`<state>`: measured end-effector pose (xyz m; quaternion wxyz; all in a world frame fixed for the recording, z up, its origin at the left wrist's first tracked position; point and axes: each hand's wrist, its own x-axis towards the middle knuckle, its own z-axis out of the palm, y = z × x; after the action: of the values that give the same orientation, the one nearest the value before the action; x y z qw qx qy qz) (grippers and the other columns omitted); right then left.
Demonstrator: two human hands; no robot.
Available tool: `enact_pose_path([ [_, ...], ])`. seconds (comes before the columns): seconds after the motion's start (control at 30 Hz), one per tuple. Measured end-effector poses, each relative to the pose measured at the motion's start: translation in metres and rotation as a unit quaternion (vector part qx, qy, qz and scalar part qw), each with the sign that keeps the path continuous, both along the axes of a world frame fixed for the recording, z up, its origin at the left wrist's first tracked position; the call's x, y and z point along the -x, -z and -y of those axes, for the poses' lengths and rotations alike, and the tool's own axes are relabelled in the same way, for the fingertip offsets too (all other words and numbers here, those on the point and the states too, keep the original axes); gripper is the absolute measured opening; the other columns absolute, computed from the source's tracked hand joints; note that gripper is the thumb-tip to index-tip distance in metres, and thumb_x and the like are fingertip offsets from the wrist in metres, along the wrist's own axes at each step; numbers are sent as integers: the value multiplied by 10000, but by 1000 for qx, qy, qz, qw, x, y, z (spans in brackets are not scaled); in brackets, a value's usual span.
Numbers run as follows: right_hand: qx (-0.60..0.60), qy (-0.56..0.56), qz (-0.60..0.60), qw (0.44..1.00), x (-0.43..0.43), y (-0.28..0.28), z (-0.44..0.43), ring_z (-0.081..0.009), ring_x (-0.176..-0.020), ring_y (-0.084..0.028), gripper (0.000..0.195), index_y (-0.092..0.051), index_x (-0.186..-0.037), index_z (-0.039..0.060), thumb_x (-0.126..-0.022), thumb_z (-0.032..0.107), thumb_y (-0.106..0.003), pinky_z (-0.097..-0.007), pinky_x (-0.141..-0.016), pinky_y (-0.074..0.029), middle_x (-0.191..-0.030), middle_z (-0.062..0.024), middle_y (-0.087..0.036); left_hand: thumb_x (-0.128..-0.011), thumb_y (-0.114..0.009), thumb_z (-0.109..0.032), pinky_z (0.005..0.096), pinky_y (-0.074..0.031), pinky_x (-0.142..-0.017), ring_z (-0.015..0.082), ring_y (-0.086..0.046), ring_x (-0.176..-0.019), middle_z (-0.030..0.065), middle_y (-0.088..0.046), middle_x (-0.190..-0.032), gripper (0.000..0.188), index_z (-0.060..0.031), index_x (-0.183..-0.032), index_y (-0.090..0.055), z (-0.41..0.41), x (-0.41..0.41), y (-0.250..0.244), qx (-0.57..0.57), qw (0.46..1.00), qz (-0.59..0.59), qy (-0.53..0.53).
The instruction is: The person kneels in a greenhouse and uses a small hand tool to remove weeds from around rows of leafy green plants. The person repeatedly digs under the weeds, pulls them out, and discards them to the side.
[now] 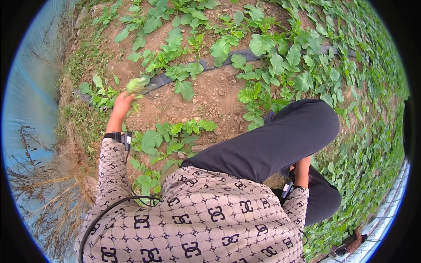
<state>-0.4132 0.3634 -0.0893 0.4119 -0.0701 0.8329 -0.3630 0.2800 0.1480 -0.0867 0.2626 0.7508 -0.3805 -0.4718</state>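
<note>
My left hand (pixel 123 102), stretched out to the upper left, is shut on a small bunch of green leaves (pixel 137 85), blurred by motion. Under and beside it lie bare brown soil (pixel 158 108) and a low leafy plant (pixel 102 93). My right hand (pixel 302 162) is down between my bent legs in dark trousers (pixel 256 141). Its fingers are hidden behind the thigh, so whether it holds anything does not show. Broad-leaved green plants, perhaps radish (pixel 154 139), grow just in front of my body.
A dark strip of hose or sheeting (pixel 243 56) crosses the soil among the plants. Blue plastic sheeting (pixel 29 92) and dry stalks (pixel 62 177) border the left. Dense green plants (pixel 365 138) cover the right. Another person (pixel 353 241) is at the lower right. A black cable (pixel 98 217) runs over my sleeve.
</note>
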Motion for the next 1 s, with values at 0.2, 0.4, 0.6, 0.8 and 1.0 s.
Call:
enact_pose_path([
  [0.2, 61, 58, 49, 995, 7, 9, 14, -128, -596, -596, 244, -642, -1076, 93, -982, 304, -565, -285, -472, -407, -781, -17, -650, -884, -733, -317, 478, -519, -911, 376, -556, -1197, 213, -461, -1414, 815, -39, -1524, -312, -70, -219, -26, 165, 856, 42, -488],
  [0.4, 167, 130, 90, 973, 16, 38, 33, -145, -873, -668, 321, -632, -1255, 36, -1012, 233, -556, -266, -734, -515, -1026, -50, -701, -875, -634, -211, 334, -544, -734, 189, -695, -791, 106, -738, -893, 293, -40, -1088, -740, -55, -83, 114, 21, 984, 177, -32],
  [0.6, 150, 144, 80, 975, 47, 53, 7, -170, -947, -669, 357, -594, -1307, 20, -1025, 231, -539, -291, -823, -512, -1105, -72, -689, -854, -644, -204, 449, -522, -895, 370, -649, -1022, 168, -697, -1061, 253, -55, -1048, -709, 51, 325, 78, 179, 860, 159, 451],
  [0.8, 160, 127, 144, 968, 56, 86, 40, -195, -1020, -669, 395, -557, -1359, 3, -1037, 230, -522, -317, -911, -509, -1184, -95, -677, -868, -625, -207, 460, -532, -861, 350, -659, -977, 142, -694, -1021, 224, -69, -1029, -697, 159, 558, 70, 342, 764, 101, 538],
  [1.0, 206, 103, 239, 943, 89, 160, 48, -213, -1129, -656, 443, -494, -1414, -51, -1031, 166, -552, -343, -1026, -495, -1280, -139, -652, -836, -623, -168, 466, -523, -856, 327, -662, -985, 118, -699, -987, 193, -101, -981, -731, 206, 731, 105, 312, 625, 151, 700],
])
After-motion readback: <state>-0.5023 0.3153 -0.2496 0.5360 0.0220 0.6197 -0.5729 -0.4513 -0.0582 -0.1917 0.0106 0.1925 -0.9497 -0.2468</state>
